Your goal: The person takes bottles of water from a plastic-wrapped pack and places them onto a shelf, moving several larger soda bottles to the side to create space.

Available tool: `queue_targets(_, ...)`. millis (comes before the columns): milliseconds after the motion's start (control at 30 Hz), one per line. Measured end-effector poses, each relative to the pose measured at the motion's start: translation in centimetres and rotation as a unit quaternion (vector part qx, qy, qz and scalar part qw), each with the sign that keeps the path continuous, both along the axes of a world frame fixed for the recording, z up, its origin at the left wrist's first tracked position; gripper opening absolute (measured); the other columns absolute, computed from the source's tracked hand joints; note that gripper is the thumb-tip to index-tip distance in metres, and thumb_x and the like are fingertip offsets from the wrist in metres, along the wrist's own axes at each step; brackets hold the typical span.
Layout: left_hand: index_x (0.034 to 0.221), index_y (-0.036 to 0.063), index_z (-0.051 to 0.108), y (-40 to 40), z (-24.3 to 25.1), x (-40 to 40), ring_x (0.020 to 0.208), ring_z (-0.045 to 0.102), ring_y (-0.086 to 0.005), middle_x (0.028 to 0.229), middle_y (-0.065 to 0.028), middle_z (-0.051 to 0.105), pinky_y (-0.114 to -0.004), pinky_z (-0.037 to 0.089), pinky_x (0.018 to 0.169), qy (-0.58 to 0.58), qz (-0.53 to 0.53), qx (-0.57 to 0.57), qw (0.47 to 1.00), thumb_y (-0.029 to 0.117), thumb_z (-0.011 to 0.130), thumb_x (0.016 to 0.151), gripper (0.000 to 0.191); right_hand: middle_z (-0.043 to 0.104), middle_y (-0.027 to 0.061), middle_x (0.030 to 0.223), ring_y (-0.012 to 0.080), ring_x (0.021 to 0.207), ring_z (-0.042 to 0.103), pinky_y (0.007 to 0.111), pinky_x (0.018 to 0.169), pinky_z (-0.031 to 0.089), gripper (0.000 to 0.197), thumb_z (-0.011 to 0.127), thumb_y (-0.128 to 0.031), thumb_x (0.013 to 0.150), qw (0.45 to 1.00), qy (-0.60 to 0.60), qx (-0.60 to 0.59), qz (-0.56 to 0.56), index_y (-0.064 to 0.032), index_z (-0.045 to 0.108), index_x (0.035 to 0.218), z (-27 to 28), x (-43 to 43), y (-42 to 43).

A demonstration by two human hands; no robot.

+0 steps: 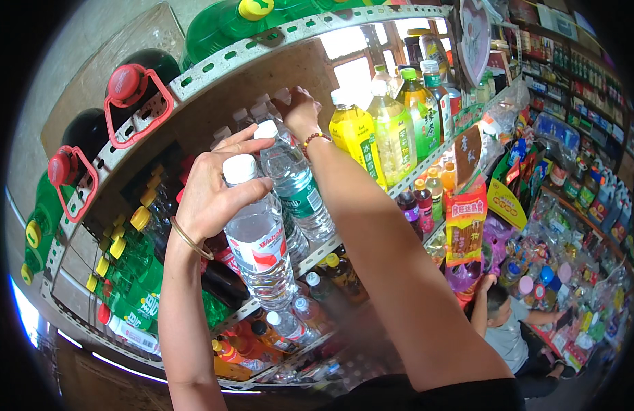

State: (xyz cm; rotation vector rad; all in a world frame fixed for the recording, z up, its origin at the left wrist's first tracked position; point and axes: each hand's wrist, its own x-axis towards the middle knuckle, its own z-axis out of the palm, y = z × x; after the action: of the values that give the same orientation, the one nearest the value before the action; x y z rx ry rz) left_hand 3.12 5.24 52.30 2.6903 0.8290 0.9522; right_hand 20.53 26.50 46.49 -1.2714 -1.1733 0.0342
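My left hand (206, 187), with a bangle at the wrist, is around the top of a clear water bottle (258, 241) with a white cap and red-marked label. The bottle's neck lies between thumb and fingers, and its base overlaps the shelf's front edge. My left fingertips reach the cap of a green-labelled water bottle (299, 192) behind it. Deeper in the shelf, my right hand (300, 110), wearing a beaded bracelet, is beside the cap of a rear clear bottle (282, 96). Its fingertips are partly hidden, so its grip is unclear.
Yellow-labelled drink bottles (354, 136) stand right of my right forearm. Green soda bottles (137, 287) fill the left side. Large bottles with red handles (126, 85) top the perforated metal rack (219, 67). A snack packet (466, 223) hangs at right; a seated person (507, 323) is beyond.
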Motion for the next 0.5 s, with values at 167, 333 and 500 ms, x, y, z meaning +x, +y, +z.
queue_targets(167,0.104,-0.0014,0.063,0.1,0.1,-0.6,0.116,0.048,-0.0308,0.123,-0.0269,0.049,-0.035,0.035,0.096,0.01,-0.001,0.001,1.0,0.023,0.065,0.059,0.051,0.053,0.0148,0.12,0.0291,0.118,0.043,0.049,0.096,0.026,0.055,0.054,-0.046,0.081,0.998,0.0,0.054,-0.01,-0.005,0.052,0.117,-1.0,-0.8,-0.3)
queue_targets(333,0.104,-0.0005,0.063,0.0,0.2,0.2,0.12,0.044,-0.0292,0.121,-0.0263,0.051,-0.036,0.032,0.096,0.002,-0.018,0.001,1.0,0.022,0.06,0.057,0.052,0.035,0.0176,0.136,0.0309,0.132,0.02,0.052,0.104,0.013,0.066,0.042,-0.048,0.086,0.999,0.018,0.014,-0.029,-0.0001,0.035,0.131,0.2,-0.4,-0.8)
queue_targets(500,0.104,-0.0019,0.063,0.5,-0.4,-1.2,0.113,0.049,-0.0243,0.123,-0.024,0.05,-0.03,0.036,0.091,-0.029,-0.016,-0.028,0.999,0.019,0.061,0.064,0.045,0.045,0.0227,0.125,0.0359,0.117,0.039,0.042,0.101,0.027,0.055,0.036,-0.04,0.09,0.988,0.018,0.039,0.15,0.0077,0.048,0.114,2.3,-1.4,-7.6)
